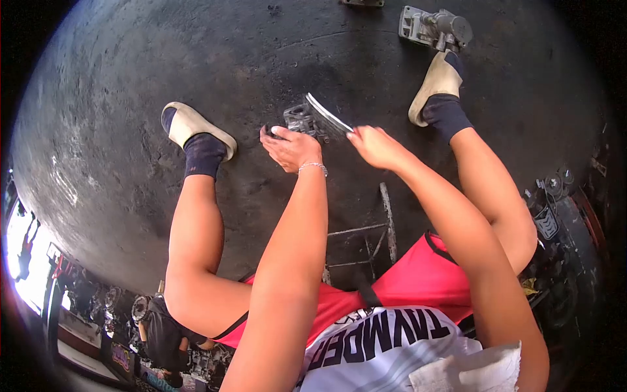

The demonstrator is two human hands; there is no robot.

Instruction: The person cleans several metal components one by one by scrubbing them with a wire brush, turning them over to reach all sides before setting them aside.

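Near the middle of the head view, my left hand point(292, 149) is closed round the near left side of a dark grey metal part point(302, 120) with openings in it. To its right my right hand point(377, 146) is closed on the end of a long thin tool point(328, 114) with a pale edge. The tool slants up and left, its far end above the metal part's right side. Motion blurs the tool, so its kind and whether it touches the part cannot be made out.
A larger grey metal housing point(435, 29) lies on the dark floor point(215, 52) beyond my right foot. Another part point(362, 2) is cut off at the top edge. A metal frame point(388, 222) stands between my legs. At lower left is another person point(163, 333) among machine parts.
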